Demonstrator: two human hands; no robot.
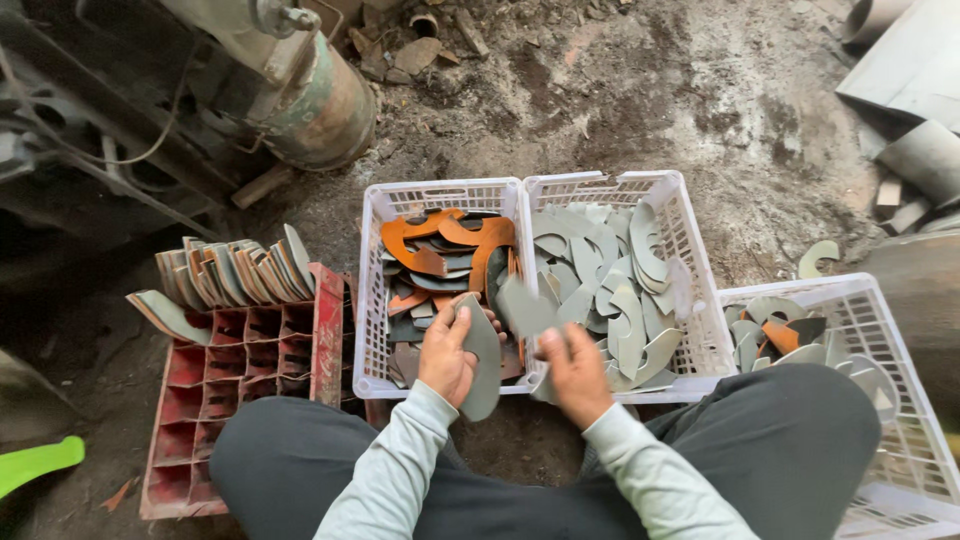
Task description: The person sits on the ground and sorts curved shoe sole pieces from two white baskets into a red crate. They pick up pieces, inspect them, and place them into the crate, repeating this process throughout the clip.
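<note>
while we sat cross-legged on the dirt floor (640,90), our left hand (447,355) held a grey curved sole piece (483,360) upright, fingers wrapped around its edge, just over the near rim of the left white crate (372,300). that crate held orange curved pieces (440,238) atop darker ones. our right hand (574,368) hovered at the near edge of the middle white crate (690,260), blurred; we could not tell whether its fingers were closed or spread. a second grey piece (522,305) sat just above it, between the two crates. the middle crate held grey curved pieces (615,275). a third white crate (880,330) stood to the right, a red crate (240,370) with stacked pieces (235,270) to the left.
</note>
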